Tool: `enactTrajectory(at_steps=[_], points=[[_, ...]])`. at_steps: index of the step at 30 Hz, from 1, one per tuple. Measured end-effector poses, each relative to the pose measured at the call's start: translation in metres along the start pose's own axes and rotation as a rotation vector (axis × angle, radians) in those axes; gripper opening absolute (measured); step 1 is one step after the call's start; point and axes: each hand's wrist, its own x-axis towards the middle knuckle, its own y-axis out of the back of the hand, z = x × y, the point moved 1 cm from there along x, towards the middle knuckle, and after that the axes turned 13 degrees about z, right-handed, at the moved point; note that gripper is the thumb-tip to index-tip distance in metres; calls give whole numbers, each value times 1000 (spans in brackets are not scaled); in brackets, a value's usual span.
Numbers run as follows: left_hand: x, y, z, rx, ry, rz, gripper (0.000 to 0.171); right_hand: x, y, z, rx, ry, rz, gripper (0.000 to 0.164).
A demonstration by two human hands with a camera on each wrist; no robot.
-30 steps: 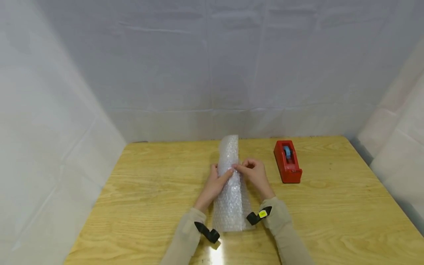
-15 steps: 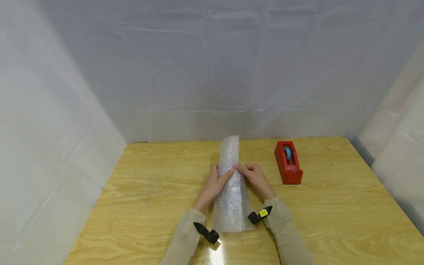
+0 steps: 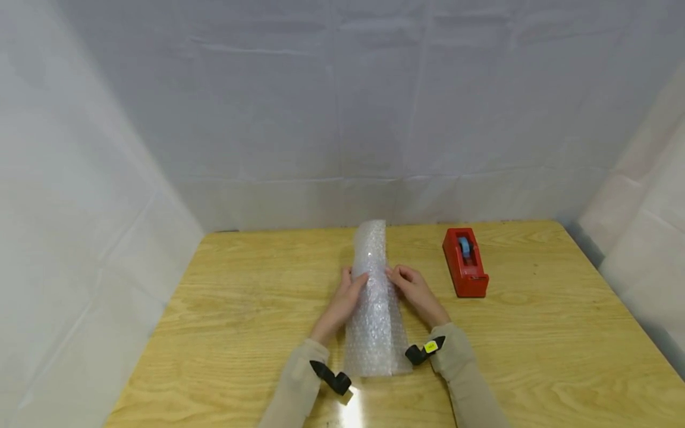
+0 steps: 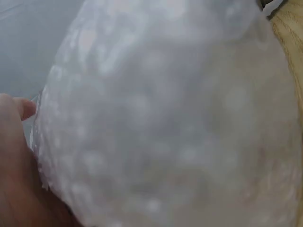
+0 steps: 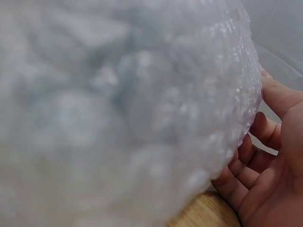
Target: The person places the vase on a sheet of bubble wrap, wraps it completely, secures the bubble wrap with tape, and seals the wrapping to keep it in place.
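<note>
A roll of clear bubble wrap [image 3: 371,339] stretches away from me at the middle of the table in the head view. My left hand [image 3: 342,303] grips its left side, thumb lying over the top. On the opposite side, my right hand [image 3: 420,297] holds the wrap's right flank with thumb and curled fingers. Blurred bubble wrap [image 4: 161,118] fills most of the left wrist view. Through the wrap [image 5: 142,104] in the right wrist view shows a faint blue-green tint. Whatever lies inside is hidden.
A red tape dispenser [image 3: 465,267] with a blue roll stands to the right of the wrap. The wooden table [image 3: 230,333] ends at a pale cloth [image 3: 278,131] that hangs behind it and along both sides.
My right thumb and fingertips have slid from the wrap's top down to its right flank. The left thumb has drawn back slightly leftward. The roll stays about where it was.
</note>
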Motion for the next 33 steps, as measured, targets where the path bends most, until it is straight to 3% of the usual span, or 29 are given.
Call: enactTrajectory(at_steps=[6, 12, 18, 24, 29, 33], points=[[5, 4, -7, -101, 4, -84, 50, -1, 1, -1, 22, -6, 10, 37], [10, 8, -19, -207, 17, -99, 50, -1, 2, -1, 30, 9, 17, 39], [9, 13, -27, -205, 15, -118, 48, -4, 3, -2, 10, 19, -19, 33], [7, 15, -29, -146, -56, -88, 43, -8, 0, -9, 4, 48, -14, 28], [-1, 15, -13, -99, -126, -32, 41, -6, -3, 1, -56, 66, 43, 28], [-12, 17, 9, -30, -113, 0, 39, -5, -5, 5, -124, 99, 87, 29]])
